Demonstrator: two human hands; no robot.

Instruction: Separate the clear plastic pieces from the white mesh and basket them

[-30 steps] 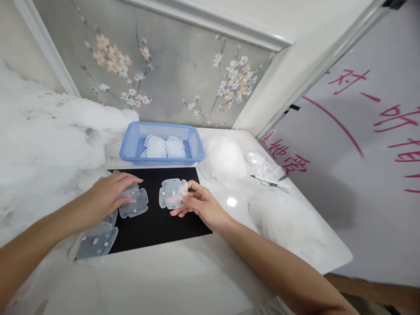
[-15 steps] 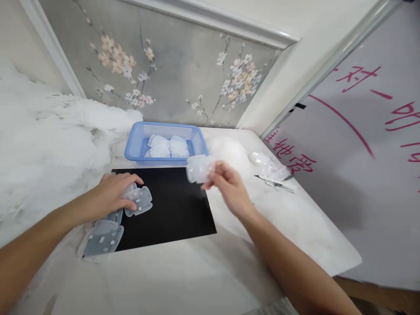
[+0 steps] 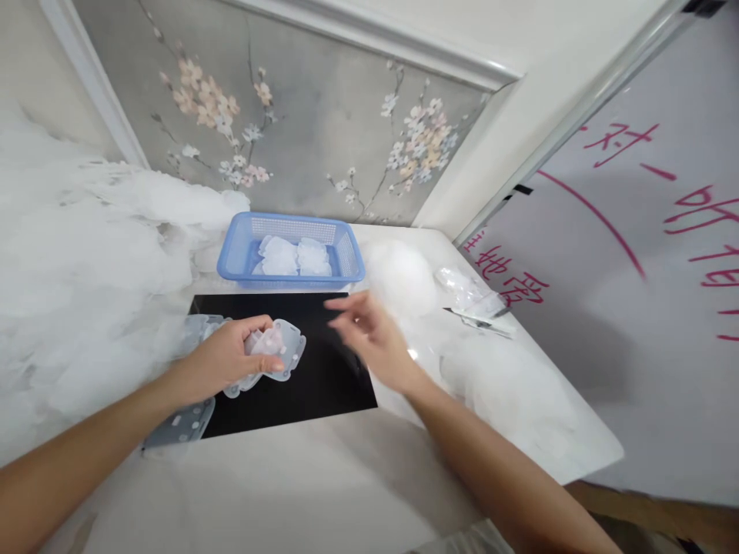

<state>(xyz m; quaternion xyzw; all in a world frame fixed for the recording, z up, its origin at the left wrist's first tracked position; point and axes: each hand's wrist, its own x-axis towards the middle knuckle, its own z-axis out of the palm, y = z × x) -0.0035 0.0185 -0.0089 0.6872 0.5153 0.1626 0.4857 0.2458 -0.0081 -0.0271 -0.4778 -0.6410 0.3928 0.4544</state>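
Observation:
My left hand [image 3: 234, 358] is closed on a translucent plastic piece [image 3: 289, 350] with rounded, notched edges and small pale dots, held over the left half of a black mat [image 3: 323, 377]. Under and behind that hand, more such pieces overlap; how many it grips is hidden. Another dotted piece [image 3: 182, 423] lies at the mat's front left corner. Over the mat's right edge hovers my right hand [image 3: 372, 335], index finger and thumb apart and nothing visible between them.
A blue basket [image 3: 231, 265] with several white translucent pieces stands behind the mat. White cloudy heaps [image 3: 69, 269] fill the left side. Clear plastic bags [image 3: 462, 288] and a dark-tipped thin tool [image 3: 476, 319] lie right. A whiteboard [image 3: 577, 346] borders the table.
My left hand has shifted right and lifted a translucent piece over the mat. The piece that was in my right hand is no longer there; that hand has come slightly lower.

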